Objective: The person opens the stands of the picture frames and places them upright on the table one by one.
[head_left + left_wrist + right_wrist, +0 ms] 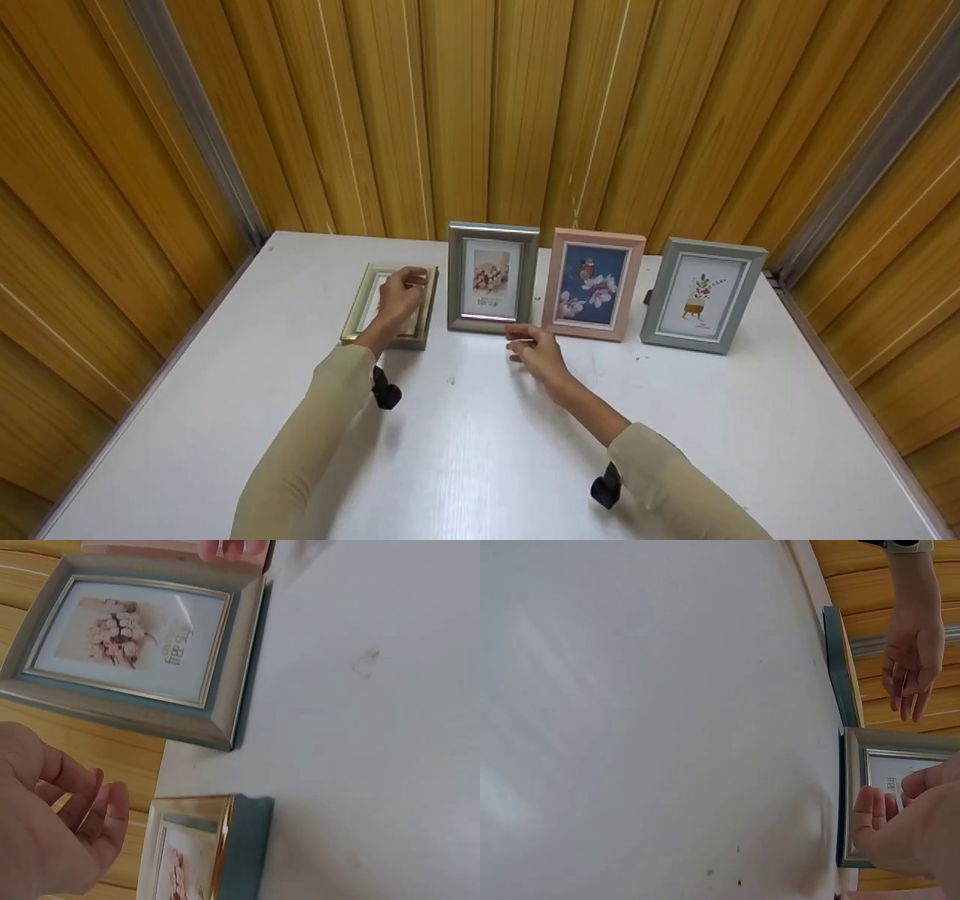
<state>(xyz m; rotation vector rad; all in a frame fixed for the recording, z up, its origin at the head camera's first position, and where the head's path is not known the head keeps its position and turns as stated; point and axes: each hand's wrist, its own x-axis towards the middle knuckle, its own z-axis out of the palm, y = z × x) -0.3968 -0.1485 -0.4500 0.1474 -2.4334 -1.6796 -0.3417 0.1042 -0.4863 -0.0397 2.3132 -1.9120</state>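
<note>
My left hand [400,298] hovers over a gold photo frame [358,304] that lies face up on the table. Its fingers are loosely bent with nothing between them, and it hides part of that frame's picture. In the left wrist view, the gold frame's thick teal side [251,847] shows below the hand. Beside it a silver-grey photo frame [491,281] with a flower picture stands upright. By that frame's lower right corner, my right hand [541,358] is held with relaxed, slightly bent fingers, gripping nothing; in the right wrist view it overlaps the frame's front.
To the right stand a pink photo frame [596,285] with a butterfly and blossoms, and a grey-green frame [703,296] with a potted plant picture. All rest on a white table [465,450]. Yellow wood-look panels [517,112] close off the back and both sides.
</note>
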